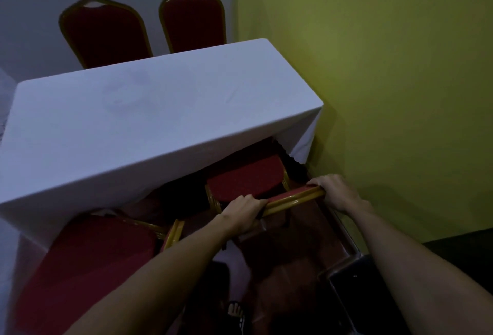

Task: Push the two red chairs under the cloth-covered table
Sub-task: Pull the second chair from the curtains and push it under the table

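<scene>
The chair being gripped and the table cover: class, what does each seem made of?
Chair frame: probably metal, glossy gold paint, ridged tube.
Seat: red woven fabric, matte, likely padded.
Table cover: white cloth, creased and draping.

One head-worn camera looks steeply down and forward from just above the near long edge of the cloth-covered table (138,121), close over both forearms, its wide angle reaching the far edge and the yellow-green wall (386,67) at right.
</scene>
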The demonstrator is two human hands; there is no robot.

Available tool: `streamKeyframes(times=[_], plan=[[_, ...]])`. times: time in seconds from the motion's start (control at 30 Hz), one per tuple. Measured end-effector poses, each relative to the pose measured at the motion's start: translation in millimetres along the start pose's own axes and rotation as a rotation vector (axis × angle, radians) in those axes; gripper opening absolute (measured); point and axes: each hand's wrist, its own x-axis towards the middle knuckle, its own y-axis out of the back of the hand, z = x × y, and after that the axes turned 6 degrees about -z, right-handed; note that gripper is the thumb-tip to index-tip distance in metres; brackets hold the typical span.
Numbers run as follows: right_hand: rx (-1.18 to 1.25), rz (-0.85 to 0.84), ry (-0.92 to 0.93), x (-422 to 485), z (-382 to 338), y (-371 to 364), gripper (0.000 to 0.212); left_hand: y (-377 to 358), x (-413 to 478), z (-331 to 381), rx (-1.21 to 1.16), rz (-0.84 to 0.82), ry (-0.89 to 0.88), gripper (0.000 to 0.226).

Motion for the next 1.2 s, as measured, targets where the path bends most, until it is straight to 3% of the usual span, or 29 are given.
streamKeyframes(times=[0.37,0.6,0.77,0.87,0.93,1.07,1.2], plan=[[0.031,0.164,-0.019,0.5,19.4,-5.7,0.055,-1.8,20.9,14.9,-0.053,0.036,0.031,0.044],[0.119,0.234,-0.108,-1.8,34.8,-10.3,0.036,-3.7,29.7,35.8,-0.094,0.060,0.013,0.025],[0.193,0.226,-0.113,-10.2,30.4,-8.7,0.043,-10.2,33.9,40.1,-0.105,0.055,0.022,0.038],[0.284,0.176,-0.151,-14.9,19.2,3.0,0.046,-4.0,30.1,34.0,-0.105,-0.062,0.015,0.061],[0.367,0.228,-0.170,-17.9,0.7,14.2,0.045,4.0,19.0,22.7,-0.076,-0.106,0.026,0.076],[0.342,0.403,0.140,-24.1,-67.4,15.9,0.045,19.7,-38.3,-17.2,-0.289,0.212,0.185,0.062],[0.158,0.139,0.522,-23.6,-165.6,-14.0,0.057,1.9,-148.3,-66.6,-0.439,0.569,0.417,0.038]])
